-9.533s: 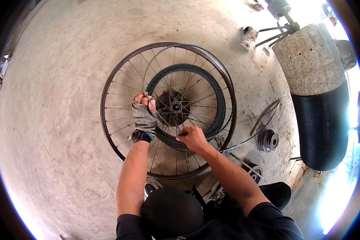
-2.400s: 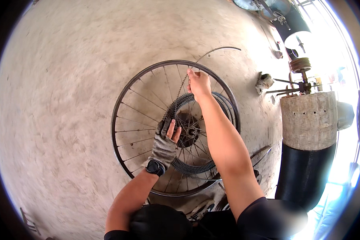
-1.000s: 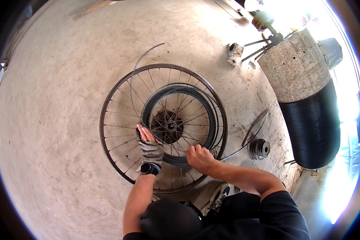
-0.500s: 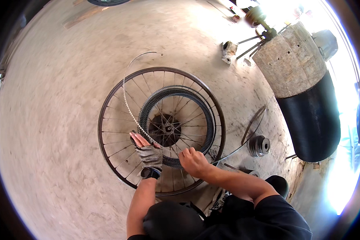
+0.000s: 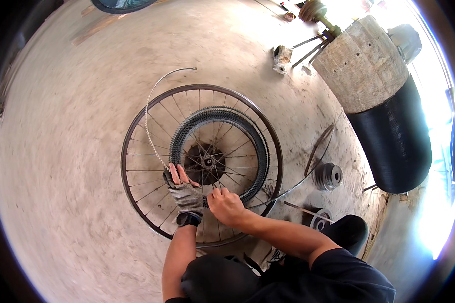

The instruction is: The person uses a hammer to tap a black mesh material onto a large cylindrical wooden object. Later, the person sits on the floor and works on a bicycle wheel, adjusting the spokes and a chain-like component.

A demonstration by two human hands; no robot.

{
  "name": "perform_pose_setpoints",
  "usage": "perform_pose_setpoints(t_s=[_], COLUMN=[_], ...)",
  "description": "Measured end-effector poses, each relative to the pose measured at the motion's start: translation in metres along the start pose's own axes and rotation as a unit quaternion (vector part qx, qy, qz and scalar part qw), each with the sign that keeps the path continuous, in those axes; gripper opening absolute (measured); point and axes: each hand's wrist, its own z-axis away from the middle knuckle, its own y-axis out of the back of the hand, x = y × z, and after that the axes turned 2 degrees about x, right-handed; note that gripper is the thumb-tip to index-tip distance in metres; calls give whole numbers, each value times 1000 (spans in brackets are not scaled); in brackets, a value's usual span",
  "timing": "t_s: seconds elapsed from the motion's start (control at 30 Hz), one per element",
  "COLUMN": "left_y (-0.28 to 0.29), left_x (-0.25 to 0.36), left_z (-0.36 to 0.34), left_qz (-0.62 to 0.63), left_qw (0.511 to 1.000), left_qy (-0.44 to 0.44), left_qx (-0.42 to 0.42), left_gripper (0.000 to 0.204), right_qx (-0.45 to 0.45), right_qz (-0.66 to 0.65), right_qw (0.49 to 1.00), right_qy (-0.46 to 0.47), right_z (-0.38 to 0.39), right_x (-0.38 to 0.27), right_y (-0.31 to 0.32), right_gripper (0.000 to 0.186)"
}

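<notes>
A spoked wheel [image 5: 279, 151] lies flat on the floor. On its spokes rests a coil of toothed metal band [image 5: 177, 142], like saw blade. The band's loose end [image 5: 146, 113] curves out past the rim at the upper left. My left hand [image 5: 186, 193], in a grey fingerless glove, lies at the coil's lower left where this length meets it, fingers stretched out. Close by on the right, my bare right hand [image 5: 226, 206] is closed on the band at the coil's lower edge; its fingertips are partly hidden. Another length of band [image 5: 301, 183] runs off to the right.
Right of the wheel stand a stepped metal pulley [image 5: 330, 175] and a round metal part [image 5: 320, 219]. A large wooden block [image 5: 366, 65] and a black curved seat-like piece [image 5: 394, 141] stand at the right. A dark round basin [image 5: 122, 4] shows at the top.
My right hand has moved left, closer to my left hand. The band's loose end has swung outward to the left. My left hand stays nearly in place; the view has shifted slightly.
</notes>
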Motion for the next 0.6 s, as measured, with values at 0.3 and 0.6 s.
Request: perform_pose_setpoints(t_s=[0.3,0.6], left_y=[-3,-2], left_x=[-5,-2], left_z=[3,2], left_qz=[14,19], left_qw=[1000,1000], left_qy=[-7,-6], left_qx=[-3,17], left_gripper=[72,76], right_qx=[-31,-35], right_qz=[54,12], right_qw=[996,999], right_qy=[63,37], right_z=[12,9], right_x=[-6,-1], right_y=[11,-1], right_gripper=[13,19])
